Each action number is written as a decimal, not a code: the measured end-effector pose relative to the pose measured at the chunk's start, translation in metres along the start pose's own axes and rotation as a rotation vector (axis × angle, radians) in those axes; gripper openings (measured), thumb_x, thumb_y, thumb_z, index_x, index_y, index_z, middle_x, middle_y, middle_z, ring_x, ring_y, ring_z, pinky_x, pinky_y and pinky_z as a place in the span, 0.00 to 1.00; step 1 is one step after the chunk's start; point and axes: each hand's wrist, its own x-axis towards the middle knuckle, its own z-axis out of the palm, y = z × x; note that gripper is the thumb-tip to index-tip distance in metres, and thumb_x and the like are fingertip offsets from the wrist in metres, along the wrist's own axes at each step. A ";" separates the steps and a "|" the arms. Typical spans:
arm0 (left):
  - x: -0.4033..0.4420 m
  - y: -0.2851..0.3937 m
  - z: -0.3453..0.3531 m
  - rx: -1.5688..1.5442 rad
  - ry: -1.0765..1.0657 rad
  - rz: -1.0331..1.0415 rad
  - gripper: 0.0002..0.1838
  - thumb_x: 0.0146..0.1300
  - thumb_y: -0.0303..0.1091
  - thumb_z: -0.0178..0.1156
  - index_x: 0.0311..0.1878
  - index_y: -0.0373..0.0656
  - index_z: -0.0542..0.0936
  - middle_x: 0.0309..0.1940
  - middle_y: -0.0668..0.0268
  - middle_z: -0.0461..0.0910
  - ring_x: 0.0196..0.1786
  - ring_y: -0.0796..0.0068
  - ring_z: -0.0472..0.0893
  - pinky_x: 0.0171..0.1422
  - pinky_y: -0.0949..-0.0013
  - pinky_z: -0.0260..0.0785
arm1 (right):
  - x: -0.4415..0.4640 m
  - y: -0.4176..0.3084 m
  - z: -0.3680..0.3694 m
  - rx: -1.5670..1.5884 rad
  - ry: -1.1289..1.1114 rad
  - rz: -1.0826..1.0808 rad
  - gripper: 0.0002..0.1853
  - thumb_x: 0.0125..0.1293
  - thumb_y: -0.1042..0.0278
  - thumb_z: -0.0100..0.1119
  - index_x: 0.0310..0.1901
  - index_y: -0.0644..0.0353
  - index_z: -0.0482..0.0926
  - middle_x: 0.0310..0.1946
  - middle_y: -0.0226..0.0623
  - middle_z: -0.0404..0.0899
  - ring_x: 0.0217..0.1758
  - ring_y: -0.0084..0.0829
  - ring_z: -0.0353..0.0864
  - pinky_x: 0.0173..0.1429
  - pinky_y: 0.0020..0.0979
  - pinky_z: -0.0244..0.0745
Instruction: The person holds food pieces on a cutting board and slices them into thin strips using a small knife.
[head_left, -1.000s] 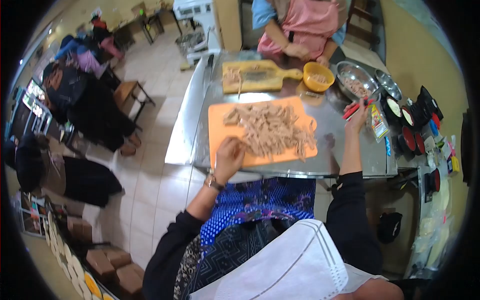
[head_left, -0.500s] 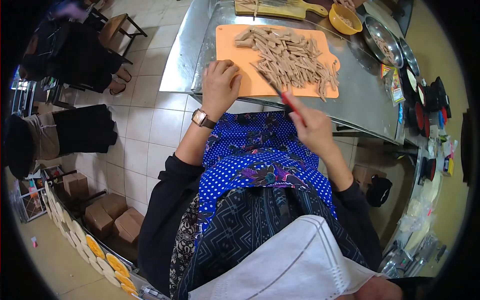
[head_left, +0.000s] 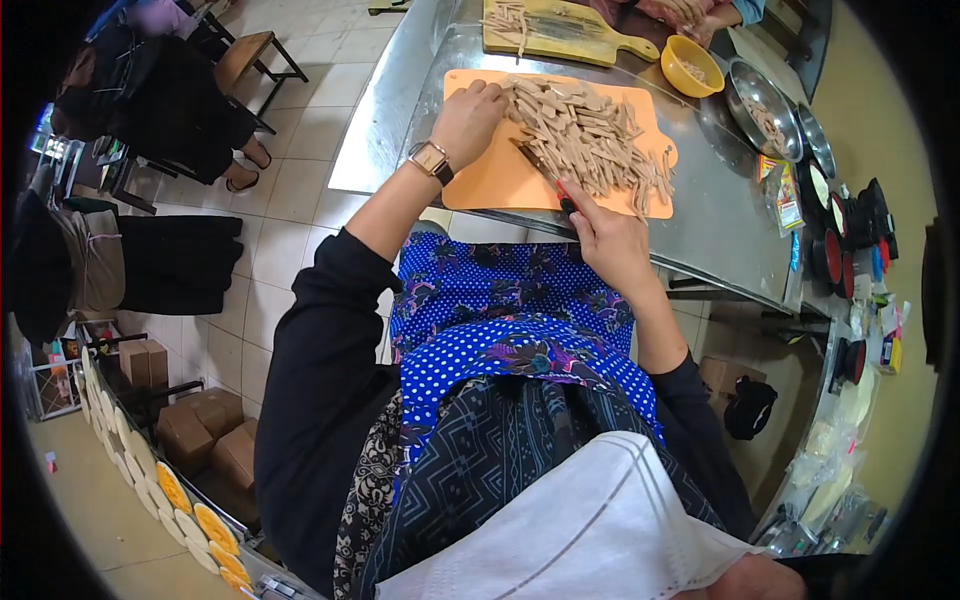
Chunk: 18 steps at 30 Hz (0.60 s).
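A heap of light brown, flat-cut strips (head_left: pixel 585 135) covers much of an orange cutting board (head_left: pixel 480 185). My left hand (head_left: pixel 468 125), wearing a wristwatch, lies over the board's left part. Its fingers are curled over pieces at the upper left end of the heap, partly hiding them. In my right hand (head_left: pixel 612 240) is a knife (head_left: pixel 540 165) with a red and black handle. The blade lies low along the near left side of the strips, its tip pointing up and left.
The metal table (head_left: pixel 400 120) also bears a yellow wooden board (head_left: pixel 560 38) with strips, a yellow bowl (head_left: pixel 692 66) and a metal bowl (head_left: pixel 765 110). Another person's hands are at the table's far side. Other people are on the left, near a wooden stool (head_left: pixel 245 58).
My left hand has moved from the board's near left corner up to the heap's upper left end. My right hand has shifted slightly, with the knife still in it.
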 end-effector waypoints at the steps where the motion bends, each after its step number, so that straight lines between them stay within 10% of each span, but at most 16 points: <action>1: 0.003 -0.001 0.002 0.041 -0.012 0.050 0.11 0.61 0.28 0.59 0.46 0.40 0.83 0.44 0.61 0.81 0.51 0.58 0.81 0.52 0.57 0.77 | -0.001 -0.001 0.001 0.016 0.054 -0.025 0.28 0.71 0.66 0.62 0.72 0.38 0.74 0.25 0.44 0.85 0.29 0.47 0.86 0.35 0.45 0.80; 18: -0.034 0.039 -0.049 -0.503 -0.317 0.054 0.06 0.64 0.30 0.65 0.44 0.41 0.84 0.40 0.60 0.82 0.51 0.52 0.82 0.53 0.55 0.76 | -0.019 -0.023 0.004 0.170 -0.121 0.123 0.29 0.73 0.68 0.58 0.74 0.48 0.67 0.39 0.50 0.87 0.34 0.54 0.86 0.38 0.52 0.81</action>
